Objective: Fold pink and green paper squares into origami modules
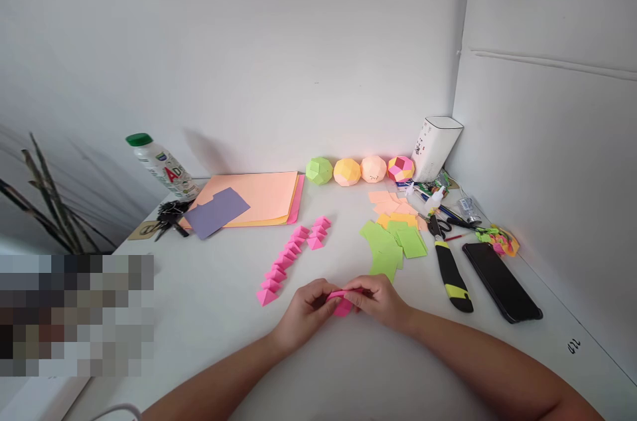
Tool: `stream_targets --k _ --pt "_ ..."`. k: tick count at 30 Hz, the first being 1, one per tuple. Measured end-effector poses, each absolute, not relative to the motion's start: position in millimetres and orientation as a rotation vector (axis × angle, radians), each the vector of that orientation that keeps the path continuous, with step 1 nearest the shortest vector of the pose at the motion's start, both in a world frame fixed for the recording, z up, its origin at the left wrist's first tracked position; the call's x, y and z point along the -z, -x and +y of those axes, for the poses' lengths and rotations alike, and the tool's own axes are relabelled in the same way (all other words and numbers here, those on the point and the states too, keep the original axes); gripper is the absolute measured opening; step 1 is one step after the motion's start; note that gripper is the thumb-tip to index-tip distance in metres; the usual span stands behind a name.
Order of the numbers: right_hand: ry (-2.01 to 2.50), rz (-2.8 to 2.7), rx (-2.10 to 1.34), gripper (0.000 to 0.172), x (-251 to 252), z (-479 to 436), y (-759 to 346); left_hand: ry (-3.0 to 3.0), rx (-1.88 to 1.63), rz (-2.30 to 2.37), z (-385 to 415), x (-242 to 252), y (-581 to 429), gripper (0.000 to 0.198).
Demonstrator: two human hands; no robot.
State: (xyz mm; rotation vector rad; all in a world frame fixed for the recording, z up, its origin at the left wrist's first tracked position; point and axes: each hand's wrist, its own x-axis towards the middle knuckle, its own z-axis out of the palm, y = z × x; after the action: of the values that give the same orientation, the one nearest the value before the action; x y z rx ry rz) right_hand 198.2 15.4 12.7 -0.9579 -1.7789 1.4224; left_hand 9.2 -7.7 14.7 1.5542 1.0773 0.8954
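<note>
My left hand (303, 312) and my right hand (379, 301) meet low in the middle of the white desk (209, 301). Both pinch one small pink folded paper piece (342, 305) between their fingertips. A curved row of several folded pink paper units (291, 255) lies just beyond my left hand. Loose green paper squares (393, 245) lie beyond my right hand, with orange squares (393, 205) behind them.
Paper balls stand along the back wall: green (319, 170), yellow (347, 172), peach (373, 168), multicoloured (401, 168). Orange sheets (259, 198) with a purple card (217, 212), keys and a green-capped bottle (162, 167) lie at left. A utility knife (450, 271), scissors, a black phone (500, 281) and a white box (435, 145) sit at right.
</note>
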Motion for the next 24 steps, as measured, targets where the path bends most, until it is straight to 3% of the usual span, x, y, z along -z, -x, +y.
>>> stream_targets --k 24 --pt "0.960 -1.750 -1.462 0.019 -11.5 14.8 -198.5 -1.378 -0.916 1.037 -8.5 -8.7 -7.5 0.022"
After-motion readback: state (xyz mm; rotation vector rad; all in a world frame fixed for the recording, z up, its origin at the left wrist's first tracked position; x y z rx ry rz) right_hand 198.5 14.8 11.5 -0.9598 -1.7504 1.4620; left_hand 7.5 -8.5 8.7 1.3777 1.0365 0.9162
